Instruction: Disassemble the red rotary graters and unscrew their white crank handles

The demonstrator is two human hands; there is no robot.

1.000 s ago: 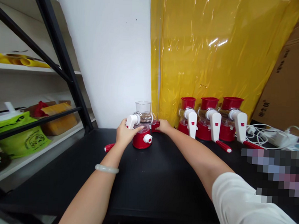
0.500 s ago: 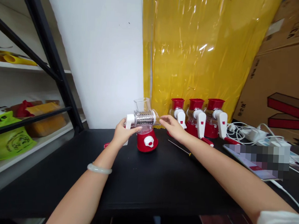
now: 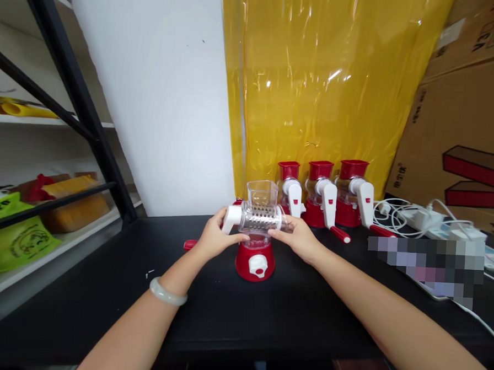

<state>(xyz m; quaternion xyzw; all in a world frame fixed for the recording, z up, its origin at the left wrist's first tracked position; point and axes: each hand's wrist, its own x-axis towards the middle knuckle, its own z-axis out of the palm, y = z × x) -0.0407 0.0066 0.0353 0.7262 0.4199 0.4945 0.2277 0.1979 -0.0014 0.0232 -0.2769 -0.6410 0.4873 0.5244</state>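
A rotary grater [image 3: 262, 218] stands upright on the black table in front of me, with a clear hopper, a perforated metal drum and a red base [image 3: 254, 265]. A white knob [image 3: 258, 266] sits on the front of that base. My left hand [image 3: 216, 236] is closed around the grater's left side at the white crank [image 3: 230, 218]; the crank's red handle [image 3: 190, 244] sticks out left of the wrist. On the other side, my right hand [image 3: 297, 237] grips the clear right end of the housing, thumb in front. Its other fingers are partly hidden behind the housing.
Three similar graters [image 3: 320, 183] with red hoppers stand in a row behind on the right. White cables and chargers [image 3: 427, 219] lie beyond them, near a blurred-out tablet [image 3: 436, 291]. A black-framed shelf [image 3: 66, 76] rises at left; a cardboard box [image 3: 474, 119] stands at right.
The grater has shifted right and nearer to me with my left hand on it. My right hand, apart from it before, has closed on its right end.
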